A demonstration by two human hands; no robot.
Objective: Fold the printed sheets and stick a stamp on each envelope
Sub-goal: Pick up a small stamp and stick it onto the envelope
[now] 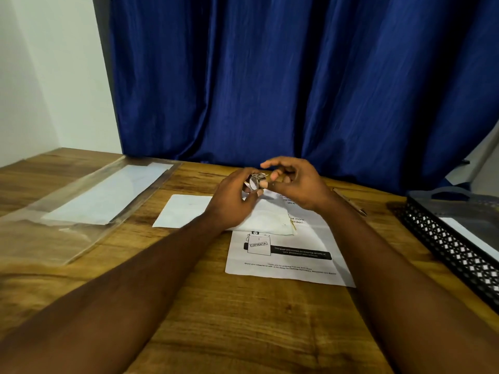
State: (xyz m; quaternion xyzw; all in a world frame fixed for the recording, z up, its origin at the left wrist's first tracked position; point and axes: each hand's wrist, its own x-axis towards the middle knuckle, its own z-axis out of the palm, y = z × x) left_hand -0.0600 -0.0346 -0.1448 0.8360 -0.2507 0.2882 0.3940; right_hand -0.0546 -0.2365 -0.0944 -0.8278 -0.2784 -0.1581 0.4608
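Two hands, frame centre: left hand [234,198] grips stamp roll [254,182], right hand [294,183] pinches its end, likely peeling one for the envelope [189,210].

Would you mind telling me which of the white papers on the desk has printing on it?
The printed sheet nearest the person, marked "CONFIDENTIAL"; the envelope overlapping its far edge looks blank.

A single head-worn view looks forward and down across the bench [243,319]. It faces a blue curtain [297,76] close behind.
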